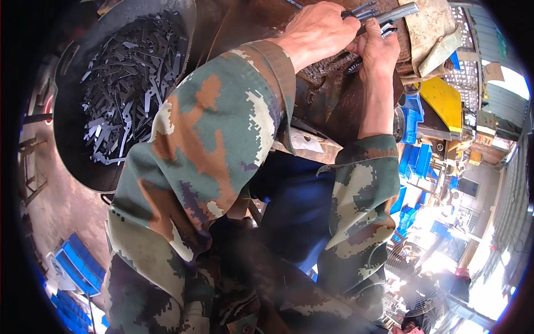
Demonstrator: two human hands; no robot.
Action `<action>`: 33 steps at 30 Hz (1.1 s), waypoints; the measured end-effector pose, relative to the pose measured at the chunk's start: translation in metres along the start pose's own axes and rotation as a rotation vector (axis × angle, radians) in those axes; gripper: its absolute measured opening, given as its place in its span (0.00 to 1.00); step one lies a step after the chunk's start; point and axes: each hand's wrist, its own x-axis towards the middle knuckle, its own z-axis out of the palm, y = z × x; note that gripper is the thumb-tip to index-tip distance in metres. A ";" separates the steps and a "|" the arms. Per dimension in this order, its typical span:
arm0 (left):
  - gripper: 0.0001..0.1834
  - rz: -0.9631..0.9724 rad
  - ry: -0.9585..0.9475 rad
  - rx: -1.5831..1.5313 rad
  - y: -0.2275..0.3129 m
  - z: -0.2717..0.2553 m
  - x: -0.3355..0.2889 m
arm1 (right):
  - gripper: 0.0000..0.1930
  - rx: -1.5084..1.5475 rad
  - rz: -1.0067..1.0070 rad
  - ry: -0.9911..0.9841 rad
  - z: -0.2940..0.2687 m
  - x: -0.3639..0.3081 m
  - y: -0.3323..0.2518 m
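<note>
At the top of the head view, both hands work close together over a brown, grimy work surface [311, 94]. My left hand [320, 30] is closed, with slim dark metal pieces [364, 10] sticking out past its fingers. My right hand [379, 51] is raised beside it, fingers closed round several dark metal pieces [388, 29], some with ridged edges. A pale metal bar [399, 12] runs just above the right fingertips; whether the hand touches it I cannot tell. The fingers partly hide the pieces.
A large black pan [69, 133] on the left holds a heap of flat dark metal parts [133, 83]. Stained cloth [428, 33] hangs at upper right. Beyond are a yellow panel [442, 103], blue bins [414, 158] and a fan [420, 295]. Blue trays [80, 264] stand at lower left.
</note>
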 end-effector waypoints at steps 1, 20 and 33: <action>0.24 0.024 0.040 0.022 -0.001 0.002 0.001 | 0.09 0.002 0.000 0.004 0.002 -0.001 0.000; 0.20 0.063 0.053 0.108 0.003 -0.005 -0.003 | 0.10 -0.061 0.018 0.115 0.004 0.001 0.006; 0.14 -0.024 -0.007 -0.142 0.014 -0.026 -0.006 | 0.14 0.003 0.085 0.120 0.003 -0.020 -0.004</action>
